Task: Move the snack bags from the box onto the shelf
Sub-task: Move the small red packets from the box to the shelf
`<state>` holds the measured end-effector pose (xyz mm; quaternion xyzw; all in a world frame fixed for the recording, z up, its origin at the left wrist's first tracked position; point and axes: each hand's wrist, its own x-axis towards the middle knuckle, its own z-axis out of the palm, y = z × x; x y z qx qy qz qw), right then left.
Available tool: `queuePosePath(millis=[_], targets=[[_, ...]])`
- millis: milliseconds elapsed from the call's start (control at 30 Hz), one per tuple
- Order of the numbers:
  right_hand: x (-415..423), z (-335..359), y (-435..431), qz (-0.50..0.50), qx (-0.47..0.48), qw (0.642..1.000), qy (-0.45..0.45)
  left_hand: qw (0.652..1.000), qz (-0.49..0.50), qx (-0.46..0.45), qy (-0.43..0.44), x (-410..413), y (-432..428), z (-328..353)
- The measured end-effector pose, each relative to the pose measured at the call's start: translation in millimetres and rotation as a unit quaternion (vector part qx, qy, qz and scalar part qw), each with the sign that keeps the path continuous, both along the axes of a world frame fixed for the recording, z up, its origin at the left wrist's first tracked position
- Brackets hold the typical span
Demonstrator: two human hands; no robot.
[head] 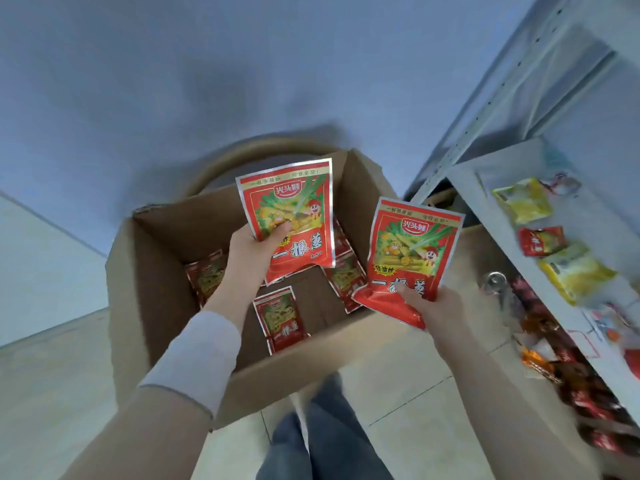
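Head view: left hand [250, 252] grips red snack bag [287, 216] above open cardboard box [166, 258]. Right hand [434, 308] pinches second red snack bag [408, 258] by bottom edge, beside shelf [519, 216]. More red bags [281, 318] lie on box floor.

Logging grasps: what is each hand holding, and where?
Left hand grips one red snack bag at its lower left edge; right hand pinches another at its bottom edge.
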<state>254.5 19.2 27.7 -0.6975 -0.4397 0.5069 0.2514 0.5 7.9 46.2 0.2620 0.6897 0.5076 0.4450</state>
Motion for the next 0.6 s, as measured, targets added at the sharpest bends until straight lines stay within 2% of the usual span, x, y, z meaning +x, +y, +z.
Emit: queuePosePath(millis=[233,400,600], targets=[[123.0,80.6,-70.4,-0.142,0.082,0.986,0.038,0.982,-0.169,0.083,0.01,136.0,-7.7,81.4],[260.9,120.0,-139.7,-0.226,0.12,0.967,0.01,0.942,-0.308,0.127,0.049,282.5,-24.1,125.1],[454.8,156.9,-247.5,-0.328,0.172,0.928,-0.038,0.884,-0.422,0.19,0.062,503.1,-82.0,159.6]])
